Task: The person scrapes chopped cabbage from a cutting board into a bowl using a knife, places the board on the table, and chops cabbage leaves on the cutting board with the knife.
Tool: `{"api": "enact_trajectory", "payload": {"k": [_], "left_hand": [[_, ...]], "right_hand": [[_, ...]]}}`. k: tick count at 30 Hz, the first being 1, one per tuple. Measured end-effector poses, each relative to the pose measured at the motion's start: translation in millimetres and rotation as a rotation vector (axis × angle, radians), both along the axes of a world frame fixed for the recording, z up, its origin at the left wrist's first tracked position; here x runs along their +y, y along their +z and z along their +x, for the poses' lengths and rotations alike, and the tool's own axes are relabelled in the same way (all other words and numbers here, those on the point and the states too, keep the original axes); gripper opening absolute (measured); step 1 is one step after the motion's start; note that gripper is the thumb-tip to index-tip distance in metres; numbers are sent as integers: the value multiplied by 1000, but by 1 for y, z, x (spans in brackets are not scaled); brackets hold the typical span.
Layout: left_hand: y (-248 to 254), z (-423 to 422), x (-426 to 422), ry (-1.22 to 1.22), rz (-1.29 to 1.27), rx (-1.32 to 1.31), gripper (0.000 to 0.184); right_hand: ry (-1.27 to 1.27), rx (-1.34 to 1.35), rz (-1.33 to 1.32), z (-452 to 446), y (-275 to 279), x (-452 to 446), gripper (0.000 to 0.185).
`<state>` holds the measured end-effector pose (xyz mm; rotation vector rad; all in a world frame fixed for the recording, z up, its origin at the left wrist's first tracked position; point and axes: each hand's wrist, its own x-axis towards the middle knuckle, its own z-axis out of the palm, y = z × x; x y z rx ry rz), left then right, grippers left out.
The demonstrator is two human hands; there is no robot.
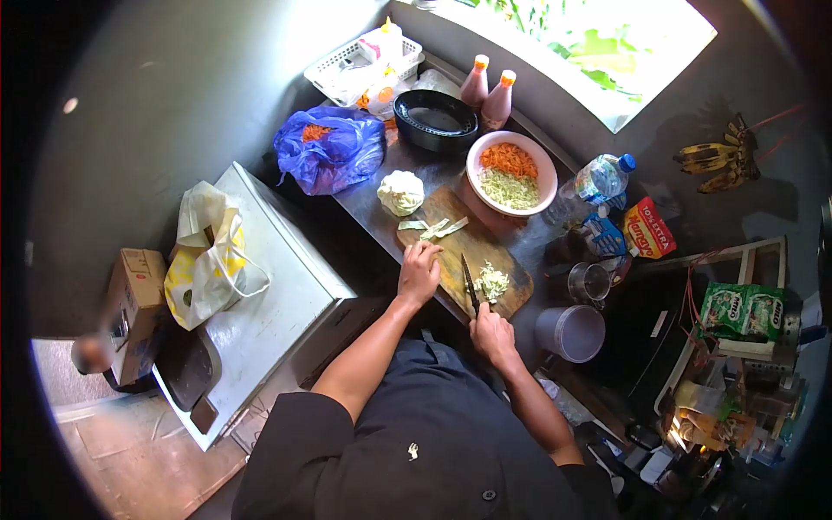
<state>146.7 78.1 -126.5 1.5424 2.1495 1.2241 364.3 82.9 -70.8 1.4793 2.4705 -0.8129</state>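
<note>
A wooden cutting board (457, 256) lies on the metal counter in front of me. My right hand (492, 334) is closed around the handle of a knife (469, 282), its dark blade pointing away from me over the board. Beside the blade sits a small heap of shredded cabbage (491, 282). My left hand (419, 276) rests at the board's left edge, fingers stretched out and nothing visible in them. Just beyond its fingertips are several pale cabbage strips (435, 228). A partly cut cabbage (400, 192) stands behind the board, to the left.
A pink bowl (474, 186) holds shredded carrot and cabbage. Behind are black containers (435, 121), two bottles (497, 104), a blue plastic bag (325, 165) and a white basket (322, 80). A plastic tub (569, 334) and water bottle (602, 179) stand right. Left is a white cabinet top (269, 238).
</note>
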Motion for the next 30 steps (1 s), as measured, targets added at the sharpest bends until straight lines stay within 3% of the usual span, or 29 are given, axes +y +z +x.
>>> {"api": "enact_trajectory", "payload": {"k": [5, 9, 11, 15, 26, 30], "left_hand": [[-6, -4, 22, -14, 53, 63, 30], [7, 5, 25, -137, 81, -63, 21], [2, 14, 15, -309, 40, -165, 17], [-8, 23, 2, -392, 35, -186, 18], [-23, 23, 12, -266, 79, -128, 13], [-25, 18, 13, -286, 91, -142, 12]], "right_hand": [[-69, 24, 42, -11, -2, -12, 34], [-217, 17, 51, -11, -13, -12, 34], [-253, 45, 62, -16, -4, -8, 33], [-284, 103, 72, -27, -10, -5, 33], [-191, 33, 120, -42, -26, -14, 34], [-122, -97, 359, -53, -41, -13, 27]]}}
